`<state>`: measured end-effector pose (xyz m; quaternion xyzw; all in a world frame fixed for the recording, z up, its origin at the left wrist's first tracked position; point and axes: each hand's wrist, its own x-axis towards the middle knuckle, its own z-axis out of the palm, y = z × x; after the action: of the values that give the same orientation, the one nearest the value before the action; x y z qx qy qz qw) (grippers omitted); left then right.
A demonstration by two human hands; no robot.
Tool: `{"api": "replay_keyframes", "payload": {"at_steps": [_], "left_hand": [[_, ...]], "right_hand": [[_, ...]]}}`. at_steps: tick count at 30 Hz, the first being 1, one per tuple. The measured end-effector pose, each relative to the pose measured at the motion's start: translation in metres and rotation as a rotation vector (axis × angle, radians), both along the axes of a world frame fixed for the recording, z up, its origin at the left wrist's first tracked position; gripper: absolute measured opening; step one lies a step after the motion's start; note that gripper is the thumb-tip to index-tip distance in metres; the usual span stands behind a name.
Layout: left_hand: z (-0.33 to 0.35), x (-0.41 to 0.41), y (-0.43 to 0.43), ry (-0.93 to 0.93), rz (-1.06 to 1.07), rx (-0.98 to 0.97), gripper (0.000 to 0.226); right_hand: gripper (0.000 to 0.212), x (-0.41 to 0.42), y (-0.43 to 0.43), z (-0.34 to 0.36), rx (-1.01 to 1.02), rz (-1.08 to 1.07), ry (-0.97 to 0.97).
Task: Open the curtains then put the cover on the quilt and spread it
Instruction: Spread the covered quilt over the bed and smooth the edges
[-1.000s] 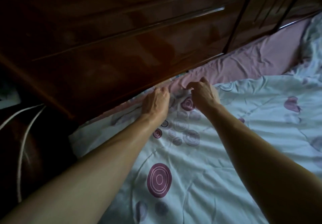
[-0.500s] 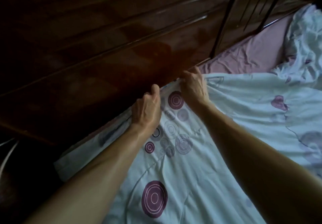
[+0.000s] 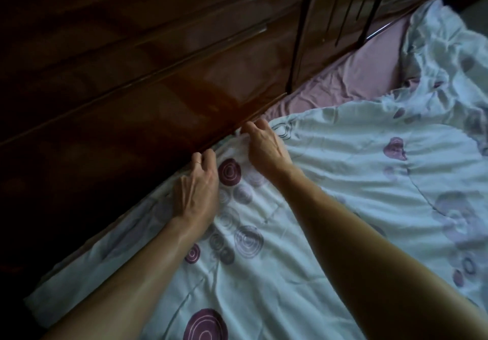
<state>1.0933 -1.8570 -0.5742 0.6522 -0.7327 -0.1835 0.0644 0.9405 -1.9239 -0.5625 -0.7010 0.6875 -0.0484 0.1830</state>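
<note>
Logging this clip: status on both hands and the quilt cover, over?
Left hand and right hand both pinch the quilt cover edge. Cover lies rumpled on bed beside dark wooden headboard. Nothing blocking.

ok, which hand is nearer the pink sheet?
Right. The right hand grips the quilt cover edge just below the pink sheet; the left hand is farther down the edge.

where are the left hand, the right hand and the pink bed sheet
left hand (image 3: 196,194), head view, on the back of the hand
right hand (image 3: 265,149), head view, on the back of the hand
pink bed sheet (image 3: 351,80), head view, on the bare strip beside the dark wooden headboard (image 3: 132,88)
</note>
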Motion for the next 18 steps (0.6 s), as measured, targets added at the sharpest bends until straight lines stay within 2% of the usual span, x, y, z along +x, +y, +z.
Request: {"api": "replay_keyframes", "payload": {"at_steps": [4,9,14,18], "left_hand": [[0.01,-0.051,-0.03,0.137,-0.018,-0.027,0.04],[0.014,-0.117,-0.073,0.271,-0.066,-0.007,0.032],[-0.001,-0.166,-0.103,0.234,-0.091,0.058,0.04],[-0.023,-0.173,-0.109,0.238,-0.062,-0.025,0.038]], "right_hand": [[0.036,-0.058,-0.021,0.014,0.054,-0.121,0.158],[0.034,-0.103,-0.043,0.024,0.031,-0.125,0.315],[0.031,-0.125,-0.057,0.011,0.049,-0.146,0.295],[0.018,-0.138,-0.067,0.001,0.122,-0.136,0.279]]}}
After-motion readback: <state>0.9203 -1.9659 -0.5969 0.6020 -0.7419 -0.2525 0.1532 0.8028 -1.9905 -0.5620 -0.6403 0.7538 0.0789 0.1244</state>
